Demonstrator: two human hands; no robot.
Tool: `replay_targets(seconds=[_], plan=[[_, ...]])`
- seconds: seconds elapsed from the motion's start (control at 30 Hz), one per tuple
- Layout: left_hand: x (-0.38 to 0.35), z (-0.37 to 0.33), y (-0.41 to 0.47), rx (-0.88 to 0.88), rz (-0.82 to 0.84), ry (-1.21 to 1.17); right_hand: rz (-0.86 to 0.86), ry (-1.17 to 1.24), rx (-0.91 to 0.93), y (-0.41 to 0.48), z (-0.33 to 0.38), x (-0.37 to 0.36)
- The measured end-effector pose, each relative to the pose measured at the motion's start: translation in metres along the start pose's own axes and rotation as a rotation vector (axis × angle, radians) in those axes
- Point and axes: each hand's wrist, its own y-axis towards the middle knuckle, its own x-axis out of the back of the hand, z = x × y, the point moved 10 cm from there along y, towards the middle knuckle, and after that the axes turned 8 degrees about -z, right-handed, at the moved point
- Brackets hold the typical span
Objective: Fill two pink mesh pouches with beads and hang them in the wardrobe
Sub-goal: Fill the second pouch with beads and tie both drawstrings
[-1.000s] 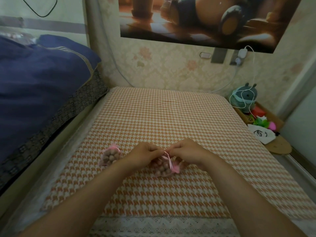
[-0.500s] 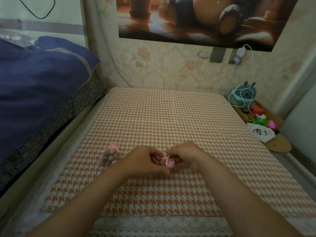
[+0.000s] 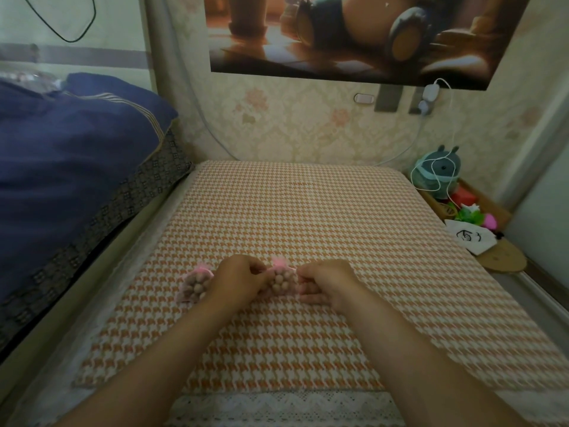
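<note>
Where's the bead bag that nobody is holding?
In the head view, the free pouch lies on the orange patterned cloth, just left of the left hand, which pinches the other pouch.

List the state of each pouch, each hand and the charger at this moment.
Left pouch: filled, neck cinched, lying unheld.
Middle pouch: filled, neck gathered, held at both sides.
Left hand: pinching middle pouch's left side.
Right hand: pinching its right side.
Charger: plugged in.
</note>
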Motion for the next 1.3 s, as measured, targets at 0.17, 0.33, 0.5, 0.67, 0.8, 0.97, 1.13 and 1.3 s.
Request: replay_targets(seconds=[0.17, 0.33, 0.5, 0.67, 0.8, 0.97, 1.13, 1.3], plan=[[-0.004, -0.002, 0.008, -0.036, 0.005, 0.094, -0.138, -0.386, 0.633, -0.017, 0.047, -0.007], [-0.007, -0.004, 0.009, -0.082, 0.028, 0.063, -0.103, -0.607, 0.858, -0.024, 0.048, -0.029], [-0.005, -0.016, 0.002, -0.181, 0.081, 0.022, -0.103, -0.611, 0.785, -0.019, 0.048, -0.028], [0.0, -0.03, 0.001, -0.342, 0.007, 0.165, -0.059, -0.508, 0.715, -0.013, 0.042, -0.029], [-0.004, -0.032, 0.005, -0.305, -0.01, 0.003, -0.08, -0.568, 0.753, -0.015, 0.045, -0.029], [-0.009, -0.013, 0.01, -0.064, -0.06, -0.271, -0.058, -0.549, 0.72, -0.01, 0.041, -0.026], [-0.017, 0.001, 0.009, 0.102, -0.126, -0.401, -0.01, -0.558, 0.736, -0.013, 0.044, -0.026], [-0.028, 0.008, 0.01, 0.183, -0.137, -0.421, -0.143, -0.628, 0.832, -0.019, 0.054, -0.014]])
